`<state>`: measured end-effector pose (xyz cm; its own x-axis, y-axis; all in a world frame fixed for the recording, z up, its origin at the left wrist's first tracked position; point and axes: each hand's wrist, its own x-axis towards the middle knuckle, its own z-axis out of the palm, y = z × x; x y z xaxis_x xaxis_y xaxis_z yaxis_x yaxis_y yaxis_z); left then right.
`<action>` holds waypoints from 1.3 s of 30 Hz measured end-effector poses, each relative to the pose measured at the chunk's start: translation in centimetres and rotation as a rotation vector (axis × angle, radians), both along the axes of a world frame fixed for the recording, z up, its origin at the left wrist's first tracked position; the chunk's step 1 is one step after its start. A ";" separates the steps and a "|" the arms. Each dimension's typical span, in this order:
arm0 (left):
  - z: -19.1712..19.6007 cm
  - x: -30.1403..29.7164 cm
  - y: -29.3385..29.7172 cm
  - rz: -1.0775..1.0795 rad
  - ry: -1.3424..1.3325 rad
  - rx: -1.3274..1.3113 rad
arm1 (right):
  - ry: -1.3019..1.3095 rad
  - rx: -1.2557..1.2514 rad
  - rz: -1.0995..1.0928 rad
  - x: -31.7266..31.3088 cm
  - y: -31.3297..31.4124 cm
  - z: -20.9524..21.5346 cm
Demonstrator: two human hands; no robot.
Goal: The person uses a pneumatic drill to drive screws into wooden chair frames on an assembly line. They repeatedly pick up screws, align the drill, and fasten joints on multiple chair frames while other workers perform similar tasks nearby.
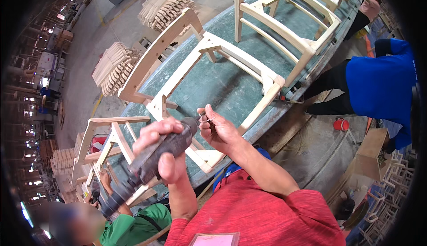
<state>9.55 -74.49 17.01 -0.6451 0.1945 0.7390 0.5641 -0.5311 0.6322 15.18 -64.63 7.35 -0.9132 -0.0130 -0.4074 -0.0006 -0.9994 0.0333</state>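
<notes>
My left hand (172, 168) is wrapped round a black power screwdriver (162, 150), its nose angled up toward my right hand. Thumb and fingers of my right hand (224, 134) are pinched together at the driver's tip, with small screws (212, 126) between them and in the curled fingers. Just beyond both hands, a pale wooden chair frame (260, 108) without a seat rests on the green-topped table (209, 88). The hands and driver cover part of the frame's near left side. Whether a screw sits on the bit is too small to tell.
More chair frames (289, 45) line the table to the far right; another frame (113, 134) is at left, beside a person in green (135, 226). A person in blue (378, 88) stands at right near a box (372, 152). Stacked wooden parts (116, 65) stand beyond the table.
</notes>
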 end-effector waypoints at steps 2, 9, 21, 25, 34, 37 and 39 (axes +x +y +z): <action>1.0 -1.7 0.6 -0.001 -0.088 -0.062 | 0.005 0.031 0.035 0.5 0.5 -0.7; 1.9 -6.5 4.7 -0.029 -0.546 -0.721 | 0.145 -0.043 -0.278 1.9 9.2 -5.2; -8.8 -6.3 8.7 -0.213 -0.834 -1.346 | 0.204 -0.124 -0.300 -7.5 16.1 -8.6; -10.4 -6.7 9.3 -0.238 -0.884 -1.483 | 0.134 -0.101 -0.328 -7.7 16.5 -9.3; -11.0 -6.2 10.9 -0.418 -0.857 -1.572 | -0.119 -0.116 -0.419 -8.1 17.9 -8.2; -11.8 -6.6 10.8 -0.462 -0.854 -1.657 | -0.081 -0.057 -0.415 -8.0 17.8 -9.2; -12.3 -7.0 11.1 -0.489 -0.923 -1.632 | -0.069 0.005 -0.410 -8.2 18.1 -9.4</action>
<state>2.57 -63.34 4.74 -0.3537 0.4918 -0.7956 -0.1721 0.8019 0.5722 6.96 -46.57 -2.06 -0.8125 0.3487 -0.4671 -0.4011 -0.9159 0.0140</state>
